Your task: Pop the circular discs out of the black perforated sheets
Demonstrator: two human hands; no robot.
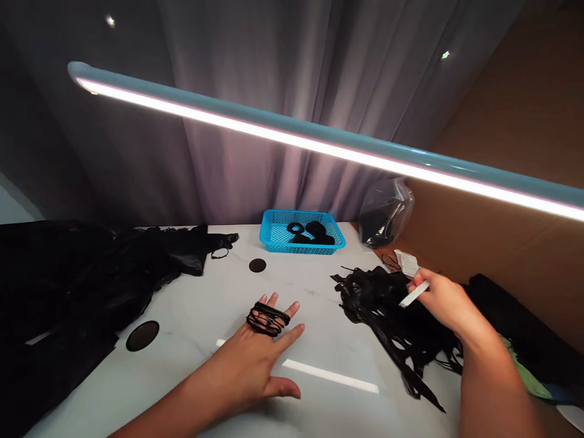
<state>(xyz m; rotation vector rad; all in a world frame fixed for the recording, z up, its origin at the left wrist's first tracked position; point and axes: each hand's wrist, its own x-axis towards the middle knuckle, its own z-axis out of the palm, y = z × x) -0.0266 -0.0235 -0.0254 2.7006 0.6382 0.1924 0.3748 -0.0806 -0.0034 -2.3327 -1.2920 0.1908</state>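
My left hand (260, 353) is held over the white table with its fingers spread. Several thin black elastic bands (267, 319) are looped around its fingers. On the right, my right hand (431, 295) pinches a narrow, flat white strip (414, 294); its exact kind is unclear. Below and beside that hand lies a tangled heap of black strips and loops (378, 304).
A blue perforated basket (302, 249) with black rolls stands at the back. Black material (82, 286) covers the left side. A clear bag (385, 213) leans at the back right. A bright lamp tube (274, 131) spans overhead. The white table (210, 292) has round black discs.
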